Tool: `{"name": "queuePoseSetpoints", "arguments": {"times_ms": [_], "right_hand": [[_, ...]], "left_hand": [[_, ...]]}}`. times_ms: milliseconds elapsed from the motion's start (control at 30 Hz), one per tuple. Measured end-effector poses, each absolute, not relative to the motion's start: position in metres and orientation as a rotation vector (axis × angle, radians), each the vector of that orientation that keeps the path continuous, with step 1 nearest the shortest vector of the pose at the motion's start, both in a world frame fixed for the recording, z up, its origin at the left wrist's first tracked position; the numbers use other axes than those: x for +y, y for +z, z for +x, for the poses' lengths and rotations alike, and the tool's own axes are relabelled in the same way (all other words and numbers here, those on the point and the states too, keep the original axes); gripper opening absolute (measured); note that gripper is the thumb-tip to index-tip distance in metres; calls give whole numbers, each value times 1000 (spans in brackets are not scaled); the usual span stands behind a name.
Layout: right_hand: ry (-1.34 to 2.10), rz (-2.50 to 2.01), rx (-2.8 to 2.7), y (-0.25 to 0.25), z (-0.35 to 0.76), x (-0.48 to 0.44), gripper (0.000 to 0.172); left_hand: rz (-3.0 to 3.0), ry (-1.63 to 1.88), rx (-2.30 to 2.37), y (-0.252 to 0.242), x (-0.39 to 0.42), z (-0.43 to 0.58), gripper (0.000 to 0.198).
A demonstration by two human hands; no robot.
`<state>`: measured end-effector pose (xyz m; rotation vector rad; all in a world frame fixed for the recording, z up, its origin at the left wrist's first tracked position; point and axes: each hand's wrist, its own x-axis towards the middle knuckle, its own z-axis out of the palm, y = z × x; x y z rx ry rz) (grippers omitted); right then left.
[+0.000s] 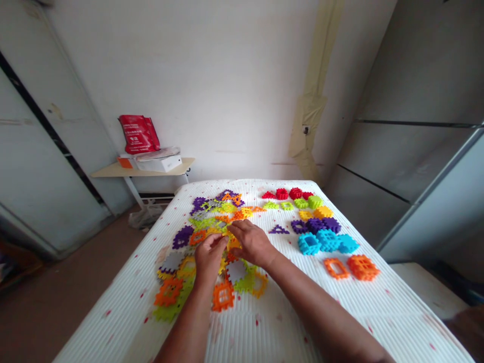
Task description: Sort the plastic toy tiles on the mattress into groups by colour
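Two bare forearms extend over the near part of the table, and between them lies an orange window-patterned square plate, at the front of the loose heap. A lime green plate lies by the left forearm. If this arm swings outward, I think it could push that plate across the ribbed white cloth. On the other side, an orange square frame lies near the right forearm, just beside the orange stack; a careless sideways sweep might disturb both.

Further in, the left hand is raised over the middle of the heap, with thumb and forefinger brought close together. The right hand is turned palm down, its fingers bent toward the left one. Whether either hand grips a piece I cannot tell, because the fingers hide it. Around them, toothed pieces overlap, among them a grey plate; their teeth could catch, so lifting one may drag its neighbours.

Beyond, a purple triangle lies alone, left of the purple stacks. Farthest are the red stacks, which seem out of danger from these hands.
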<state>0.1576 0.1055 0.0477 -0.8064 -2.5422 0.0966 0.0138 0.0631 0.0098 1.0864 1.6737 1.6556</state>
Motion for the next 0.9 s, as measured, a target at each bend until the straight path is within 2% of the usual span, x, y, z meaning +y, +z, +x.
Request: {"name": "queuePoseSetpoints", "arguments": {"times_ms": [300, 433, 533, 667, 800, 900], "right_hand": [[-60, -881, -2700, 74, 170, 106, 44], [-46, -1282, -2697, 100, 223, 148, 51], [-88, -1542, -2670, 108, 275, 190, 50], [-86, -1827, -2664, 97, 326, 230, 47], [-40, -1978, -2712, 79, 345, 248, 32], [-38, -2023, -2742, 72, 346, 255, 28]], "left_hand": [[1041, 1662, 1567, 13, 60, 17, 39], [1034, 1709, 1570, 17, 58, 17, 44], [1004, 1728, 1553, 14, 60, 17, 43], [995, 1723, 1552, 9, 62, 17, 40], [997, 1700, 1569, 7, 62, 14, 41], [996, 1698, 1580, 7, 62, 13, 41]]}}
